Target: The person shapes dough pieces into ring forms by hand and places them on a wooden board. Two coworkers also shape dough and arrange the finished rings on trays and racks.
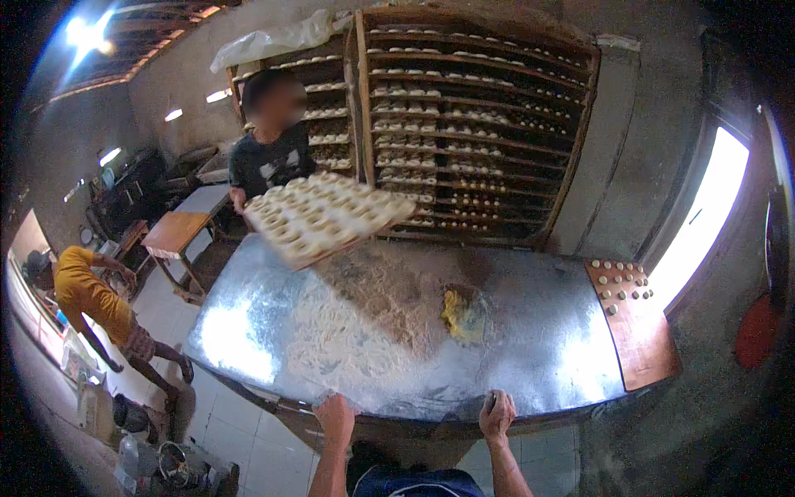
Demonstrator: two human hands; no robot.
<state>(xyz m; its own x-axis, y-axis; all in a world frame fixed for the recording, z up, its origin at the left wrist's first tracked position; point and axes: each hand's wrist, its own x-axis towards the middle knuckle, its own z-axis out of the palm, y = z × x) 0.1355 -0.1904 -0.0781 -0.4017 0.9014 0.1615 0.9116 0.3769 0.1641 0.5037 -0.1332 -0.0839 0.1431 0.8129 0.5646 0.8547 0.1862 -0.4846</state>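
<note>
My left hand (335,416) rests at the near edge of a metal-topped table (538,331), its fingers curled over that edge. Farther right along the same edge is my right hand (498,412), closed, with something small and dark showing at its fingers that I cannot make out. Pale flour (348,340) is spread over the middle of the tabletop. A yellow smear of dough or batter (457,315) lies right of the flour. Across the table, a co-worker (269,153) holds a tilted tray (327,217) carrying rows of round dough pieces; the tray is slightly blurred.
Behind the table stands a wooden rack (362,99) with many shelves of dough pieces. A brown board (642,340) with several small dough rounds lies at the table's right end. To the left are a small wooden table (175,232) and a bending person in yellow (91,286).
</note>
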